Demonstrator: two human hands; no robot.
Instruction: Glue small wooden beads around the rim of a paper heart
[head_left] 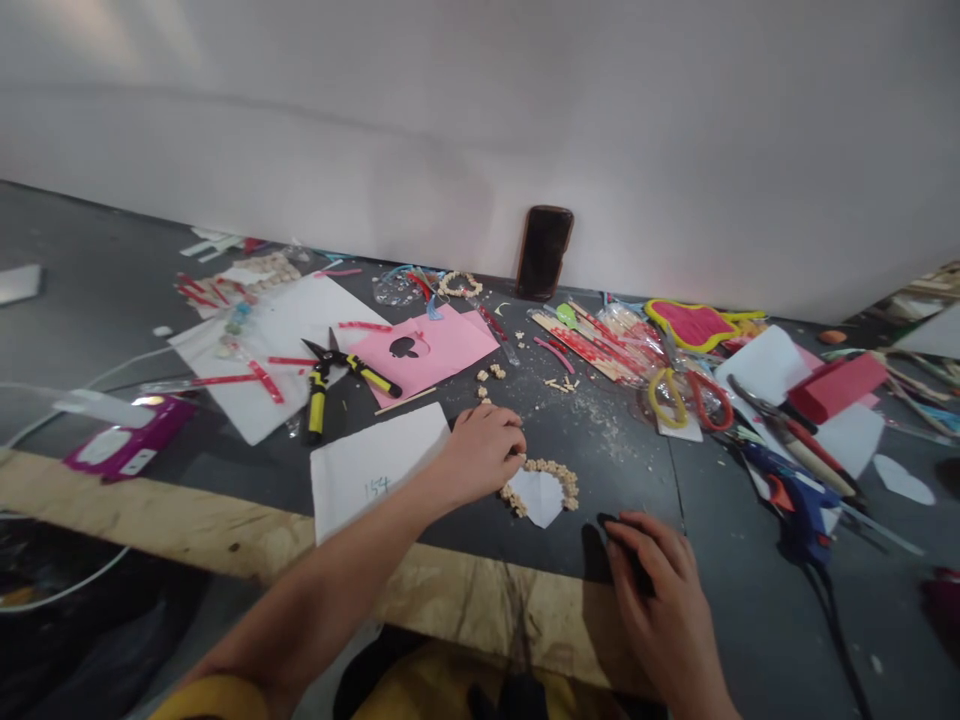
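A white paper heart [538,494] lies on the dark table, with small tan bead-like clusters [566,478] set around much of its edge. My left hand [487,450] is at the upper left of this border, its fingers curled down and pressed together. Whatever they pinch is hidden or too small to name. More tan clusters [492,373] lie just beyond that hand. My right hand [660,580] hovers over the table's front edge, right of the heart, thumb and fingers apart with nothing visible between them. A white sheet marked 154 [382,465] lies under my left forearm.
Yellow-handled pliers [318,395] and pink paper [450,345] are on the left. A phone [544,252] leans on the wall. To the right lie sticks [589,345], scissors [709,400], a blue glue gun [799,495] and its cord. A purple power strip [135,437] sits far left.
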